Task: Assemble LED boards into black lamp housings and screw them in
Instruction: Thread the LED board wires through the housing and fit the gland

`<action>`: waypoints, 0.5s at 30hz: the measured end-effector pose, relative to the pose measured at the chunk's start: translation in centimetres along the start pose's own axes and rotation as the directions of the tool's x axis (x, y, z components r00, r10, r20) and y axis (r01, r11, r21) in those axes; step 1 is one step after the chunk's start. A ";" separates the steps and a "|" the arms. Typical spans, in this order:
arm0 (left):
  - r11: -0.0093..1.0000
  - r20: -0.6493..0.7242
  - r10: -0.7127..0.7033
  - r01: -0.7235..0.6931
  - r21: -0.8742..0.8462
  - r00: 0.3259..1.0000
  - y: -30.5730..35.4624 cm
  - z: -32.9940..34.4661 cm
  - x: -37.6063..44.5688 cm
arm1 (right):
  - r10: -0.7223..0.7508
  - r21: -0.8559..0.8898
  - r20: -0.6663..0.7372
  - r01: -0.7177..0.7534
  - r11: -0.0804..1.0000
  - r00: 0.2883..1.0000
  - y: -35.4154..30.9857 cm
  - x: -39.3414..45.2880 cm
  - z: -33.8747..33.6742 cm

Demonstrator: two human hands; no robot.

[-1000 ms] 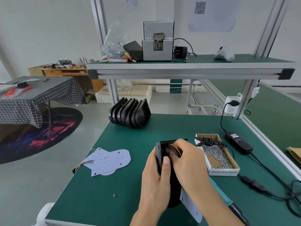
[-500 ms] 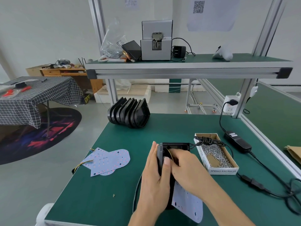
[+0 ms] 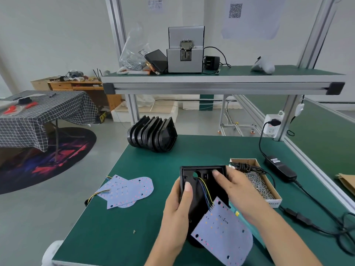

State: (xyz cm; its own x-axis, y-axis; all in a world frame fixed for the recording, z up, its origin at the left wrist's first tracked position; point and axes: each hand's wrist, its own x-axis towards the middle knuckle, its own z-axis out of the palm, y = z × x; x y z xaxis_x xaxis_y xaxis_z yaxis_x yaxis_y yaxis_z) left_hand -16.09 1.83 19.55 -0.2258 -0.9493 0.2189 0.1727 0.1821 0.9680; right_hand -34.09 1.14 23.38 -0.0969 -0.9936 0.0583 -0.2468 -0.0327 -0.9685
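A black lamp housing (image 3: 197,191) lies open side up on the green bench. My left hand (image 3: 177,210) grips its left wall, thumb over the rim. My right hand (image 3: 236,189) reaches into the housing's far end with straight fingers touching the inside. A white LED board (image 3: 224,235) lies tilted over the housing's near end, joined by blue and yellow wires (image 3: 205,191) that run through a hole in the housing. Spare LED boards (image 3: 128,191) lie to the left. A row of empty housings (image 3: 153,136) stands at the bench's far side.
A cardboard box of screws (image 3: 258,182) sits right of my hands, a coiled black cable on its far end. A power adapter (image 3: 280,168) and its cable run along the right side. A teal electric screwdriver (image 3: 238,214) lies under my right forearm. An overhead shelf (image 3: 221,85) carries a screw feeder.
The housing has been turned open side up. My right hand has moved from the wires to the housing's far inner end, and the LED board now lies out over the near end.
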 end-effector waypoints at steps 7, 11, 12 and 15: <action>0.973 0.045 -0.186 0.190 -0.134 0.982 0.3 -2.1 1.3 | 0.081 0.326 0.072 -0.100 0.940 0.994 -0.3 -0.5 -0.3; 0.975 0.060 -0.205 0.209 -0.071 0.977 1.1 -2.4 1.8 | 0.138 0.491 0.091 -0.165 0.855 0.986 -1.3 -0.9 -0.2; 0.968 0.023 -0.227 0.228 -0.102 0.974 1.2 -2.4 2.1 | 0.142 0.493 0.075 -0.160 0.855 0.987 -1.5 -1.0 -0.2; 0.898 -0.033 -0.373 0.351 -0.266 0.927 1.1 -2.2 2.7 | 0.141 0.365 0.058 -0.153 0.918 0.988 -1.7 -1.3 0.5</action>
State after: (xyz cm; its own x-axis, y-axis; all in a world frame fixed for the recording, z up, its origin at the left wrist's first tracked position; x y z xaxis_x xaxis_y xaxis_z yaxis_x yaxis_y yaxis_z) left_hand -14.37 -1.09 20.90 -0.2418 -0.9567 -0.1618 0.3304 -0.2380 0.9133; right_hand -33.04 2.45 24.78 -0.0742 -0.9929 -0.0931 0.1399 0.0820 -0.9868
